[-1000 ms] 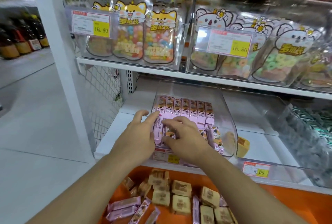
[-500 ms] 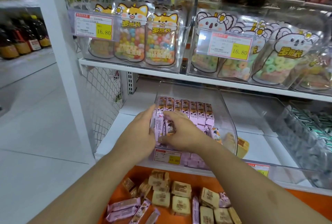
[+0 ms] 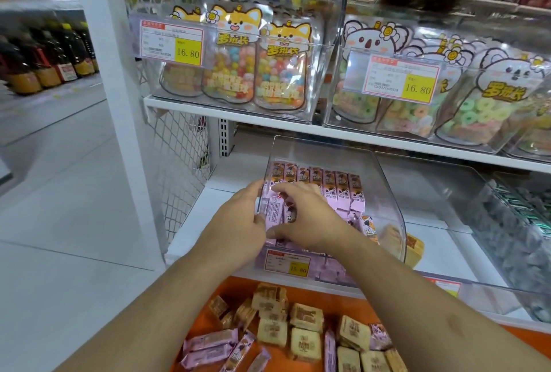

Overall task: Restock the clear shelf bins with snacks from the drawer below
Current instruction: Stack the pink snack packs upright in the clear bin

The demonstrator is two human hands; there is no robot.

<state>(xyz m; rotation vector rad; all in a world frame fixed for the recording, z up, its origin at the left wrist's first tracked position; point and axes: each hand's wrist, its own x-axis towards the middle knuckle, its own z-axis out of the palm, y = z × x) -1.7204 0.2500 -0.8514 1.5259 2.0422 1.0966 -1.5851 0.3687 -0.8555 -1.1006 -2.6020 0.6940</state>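
Where the view begins, nearest the person, the orange drawer (image 3: 343, 301) lies open below both hands, scattered with loose snacks: tan square biscuit packs (image 3: 305, 316) in the middle and pink bar-shaped packs (image 3: 210, 340) toward its left corner. Both forearms reach up over it to the clear bin (image 3: 384, 193) on the white lower shelf (image 3: 190, 231), whose front carries a yellow price tag (image 3: 287, 263) just under the wrists.

The left hand (image 3: 238, 231) is at the bin's left wall, thumb at the rim and fingers running up beside it — whether they press the plastic or the packs I cannot tell. The right hand (image 3: 307, 216) is inside the bin, fingers curled down over two upright pink packs (image 3: 278, 212) at the front left, thumb below them; its grip is closed on those packs. Just beyond its fingertips stands a neat row of the same pink packs (image 3: 319, 181), on end, side by side across the back of the bin. To its right a few packs lie tumbled, and a yellow pack (image 3: 416, 249) sits outside the bin wall.

Farther right, a second clear bin (image 3: 507, 240) holds dark wrapped sweets. Above the hands, the upper shelf (image 3: 238, 114) carries bins of fox-printed candy bags (image 3: 235, 58) and koala-printed ring gummies (image 3: 492, 97) — both tagged 16.80.
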